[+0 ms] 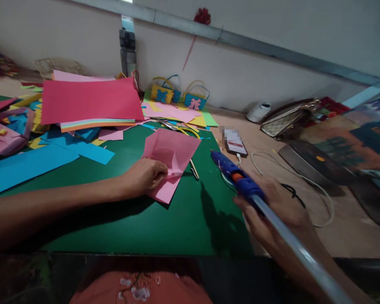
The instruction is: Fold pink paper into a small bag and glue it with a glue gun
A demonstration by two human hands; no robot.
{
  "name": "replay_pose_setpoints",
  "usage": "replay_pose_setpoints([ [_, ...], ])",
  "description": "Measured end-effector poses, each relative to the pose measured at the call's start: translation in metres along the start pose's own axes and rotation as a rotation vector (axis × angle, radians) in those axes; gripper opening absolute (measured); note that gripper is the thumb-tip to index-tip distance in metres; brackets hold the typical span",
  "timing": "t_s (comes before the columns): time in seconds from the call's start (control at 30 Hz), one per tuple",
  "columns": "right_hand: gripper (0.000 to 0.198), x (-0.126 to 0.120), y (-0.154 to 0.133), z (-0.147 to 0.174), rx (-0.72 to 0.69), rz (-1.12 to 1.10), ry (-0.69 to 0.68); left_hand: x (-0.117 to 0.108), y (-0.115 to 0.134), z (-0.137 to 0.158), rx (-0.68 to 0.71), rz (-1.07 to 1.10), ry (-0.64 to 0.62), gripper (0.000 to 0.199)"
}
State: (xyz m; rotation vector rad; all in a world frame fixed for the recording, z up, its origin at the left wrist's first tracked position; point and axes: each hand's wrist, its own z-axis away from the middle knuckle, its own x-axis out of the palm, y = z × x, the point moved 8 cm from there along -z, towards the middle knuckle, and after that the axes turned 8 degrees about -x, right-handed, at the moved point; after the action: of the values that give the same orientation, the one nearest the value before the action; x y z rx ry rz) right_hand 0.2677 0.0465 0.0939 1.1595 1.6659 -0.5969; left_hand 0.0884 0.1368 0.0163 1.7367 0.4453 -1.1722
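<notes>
Head cam, looking down over a worktable (338, 240) w/ a green mat (114, 230) on its near L side.

Centre: a sheet of pink paper (174, 145), creased across the middle, far part tilted up. The person's L hand (148, 175) comes in from the L & has it pinched at the crease btwn thumb & fingers. Can't tell if the near corner touches the mat.

R side: the R hand (272, 207) is wrapped around a blue glue gun (223, 162), clear glue stick (299, 249) poking out the back twd the viewer. Nozzle points far-L, raised over the mat's R edge, apart from the paper. Can't tell if the trigger is squeezed.

Just beyond the paper: scissors (193, 133) w/ yellow handles; a thin pen-like stick (194, 172) shows at its R edge. Far L: a stack of coloured sheets (91, 101), red on top; blue strips (31, 165) lie nearer. Far centre, by the wall: small paper bags w/ handles, incl. a yellow one (160, 95) & a blue one w/ a pink bow (194, 102). R of the mat: a phone (236, 146) w/ a white cable (240, 157) plugged in.

Step in hand, prob.: gluing at the fold, no glue visible on the paper. Next move, in my judgement, calls for nozzle brought L to the crease, paper kept steady, fingertips clear of the hot tip.
</notes>
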Motion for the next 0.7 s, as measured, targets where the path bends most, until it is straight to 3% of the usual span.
replay_pose_setpoints([
  [0.17, 0.043, 0.021, -0.008, -0.008, -0.138, 0.546, -0.085, 0.008, 0.006, 0.010, 0.071, -0.210, 0.051, 0.021],
  [0.23, 0.044, 0.033, -0.011, -0.008, -0.177, 0.636, -0.147, 0.011, 0.008, 0.015, 0.089, -0.266, 0.050, 0.022],
  [0.43, 0.041, 0.053, -0.010, -0.006, -0.174, 0.661, -0.220, 0.014, 0.017, 0.028, 0.170, -0.319, 0.027, 0.031],
  [0.7, 0.041, 0.063, -0.009, -0.001, -0.198, 0.625, -0.254, 0.018, 0.023, 0.038, 0.246, -0.332, -0.025, 0.038],
])
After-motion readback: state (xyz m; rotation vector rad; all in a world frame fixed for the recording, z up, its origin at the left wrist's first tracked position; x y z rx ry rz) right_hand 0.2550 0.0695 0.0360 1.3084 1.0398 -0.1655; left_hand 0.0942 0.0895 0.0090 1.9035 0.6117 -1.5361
